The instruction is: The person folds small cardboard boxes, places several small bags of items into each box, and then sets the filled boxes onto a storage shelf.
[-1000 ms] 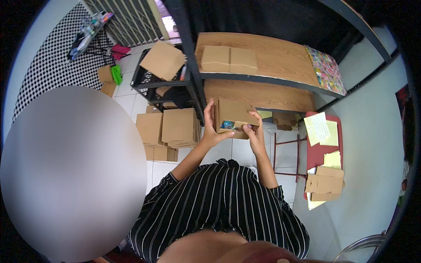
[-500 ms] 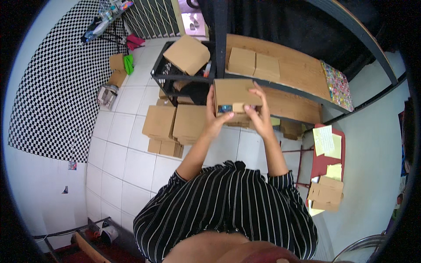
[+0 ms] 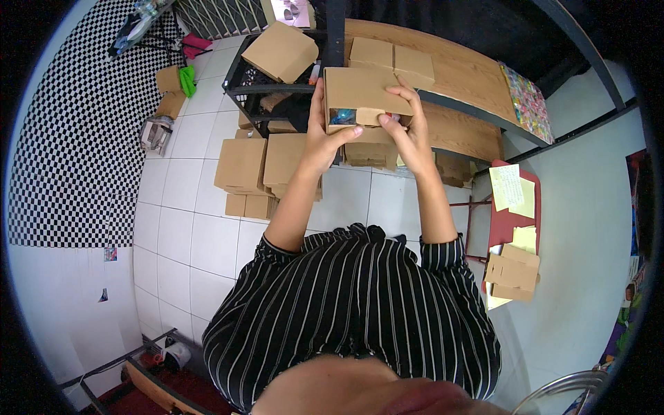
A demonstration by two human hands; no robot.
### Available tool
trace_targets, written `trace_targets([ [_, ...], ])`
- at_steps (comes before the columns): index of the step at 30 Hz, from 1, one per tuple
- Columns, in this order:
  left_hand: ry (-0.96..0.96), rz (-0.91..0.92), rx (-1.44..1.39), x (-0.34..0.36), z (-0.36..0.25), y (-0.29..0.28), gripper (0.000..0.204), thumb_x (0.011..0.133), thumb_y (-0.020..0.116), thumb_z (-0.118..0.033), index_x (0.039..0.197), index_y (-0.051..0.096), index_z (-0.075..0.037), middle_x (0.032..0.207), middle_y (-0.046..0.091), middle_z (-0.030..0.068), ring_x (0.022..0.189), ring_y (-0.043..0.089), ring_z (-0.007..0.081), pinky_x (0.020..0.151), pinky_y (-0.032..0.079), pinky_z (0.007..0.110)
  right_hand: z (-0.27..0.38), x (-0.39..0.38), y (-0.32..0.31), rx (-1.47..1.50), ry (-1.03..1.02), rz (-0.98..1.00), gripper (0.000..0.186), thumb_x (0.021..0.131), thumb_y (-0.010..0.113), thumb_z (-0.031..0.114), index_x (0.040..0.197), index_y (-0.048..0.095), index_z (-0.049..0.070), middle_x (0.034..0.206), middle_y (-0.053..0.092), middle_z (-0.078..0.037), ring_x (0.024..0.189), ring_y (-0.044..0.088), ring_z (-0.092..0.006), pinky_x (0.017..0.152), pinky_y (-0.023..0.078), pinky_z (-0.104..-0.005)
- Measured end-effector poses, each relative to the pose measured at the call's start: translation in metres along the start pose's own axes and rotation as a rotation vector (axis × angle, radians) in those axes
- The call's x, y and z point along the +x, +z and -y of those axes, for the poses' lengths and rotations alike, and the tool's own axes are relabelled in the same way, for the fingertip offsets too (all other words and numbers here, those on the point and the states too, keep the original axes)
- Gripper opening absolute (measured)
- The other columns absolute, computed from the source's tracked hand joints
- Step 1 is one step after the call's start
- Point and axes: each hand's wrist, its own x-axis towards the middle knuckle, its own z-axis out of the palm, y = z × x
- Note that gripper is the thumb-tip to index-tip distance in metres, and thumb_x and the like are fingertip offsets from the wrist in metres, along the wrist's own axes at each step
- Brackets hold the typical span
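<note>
Between my two hands is a small brown cardboard box [image 3: 363, 86], raised in front of a shelf. Its near side has gaps beside a front flap [image 3: 370, 116], and something blue and shiny [image 3: 342, 116] shows through the left gap. My left hand [image 3: 325, 135] grips the box's left side, with the thumb along the lower front edge. My right hand [image 3: 409, 128] holds the right side, its thumb pressed at the flap and its fingers bent over the top. What else lies inside the box is hidden.
Two closed boxes [image 3: 391, 59] sit on the wooden shelf [image 3: 463, 72]. A tilted box [image 3: 280, 52] rests on a black crate [image 3: 238, 79] at left. Larger boxes [image 3: 241, 164] stand on the tiled floor. A red chair [image 3: 507, 220] at right bears papers and flattened cardboard [image 3: 512, 271].
The view has shifted, so the box and my hands appear higher in the picture. Both hands keep their grip, and the blue contents show a little more.
</note>
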Motion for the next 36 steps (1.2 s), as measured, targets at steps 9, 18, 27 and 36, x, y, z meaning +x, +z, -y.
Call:
trace_targets([
  [9,-0.071,0.08,-0.059,-0.002,0.001,0.008,0.1,0.06,0.068,-0.002,0.136,0.003,-0.005,0.134,0.023,0.0149,0.121,0.03,0.0239,0.096,0.033,0.034,0.0,-0.005,-0.01,-0.112,0.024,-0.08,0.03,0.074,0.062,0.023,0.1,0.055,0.009,0.126,0.035,-0.022,0.122,0.03,-0.0342,0.096,0.027,-0.039],
  [18,-0.138,0.042,-0.134,0.0,-0.003,0.01,0.084,0.076,0.056,-0.03,0.135,0.003,-0.005,0.135,0.02,0.0159,0.125,0.024,0.0252,0.099,0.028,0.038,-0.007,-0.007,-0.011,-0.302,-0.073,-0.067,0.035,0.072,0.066,0.026,0.102,0.058,0.01,0.126,0.033,-0.022,0.118,0.036,-0.034,0.089,0.038,-0.0393],
  [27,-0.161,0.033,-0.132,-0.002,-0.004,0.006,0.076,0.077,0.049,-0.025,0.135,0.003,-0.005,0.133,0.023,0.0181,0.122,0.03,0.0265,0.095,0.034,0.038,-0.003,-0.009,-0.004,-0.153,0.005,-0.052,0.039,0.07,0.069,0.027,0.103,0.057,0.009,0.127,0.031,-0.025,0.113,0.041,-0.0331,0.074,0.05,-0.0346],
  [36,-0.196,0.017,-0.134,0.0,0.003,0.0,0.071,0.081,0.046,-0.027,0.135,0.005,-0.007,0.132,0.025,0.0156,0.12,0.032,0.0261,0.093,0.038,0.038,-0.015,-0.007,-0.002,-0.282,-0.065,-0.074,0.04,0.07,0.069,0.03,0.102,0.058,0.009,0.126,0.034,-0.026,0.114,0.04,-0.0349,0.078,0.048,-0.0342],
])
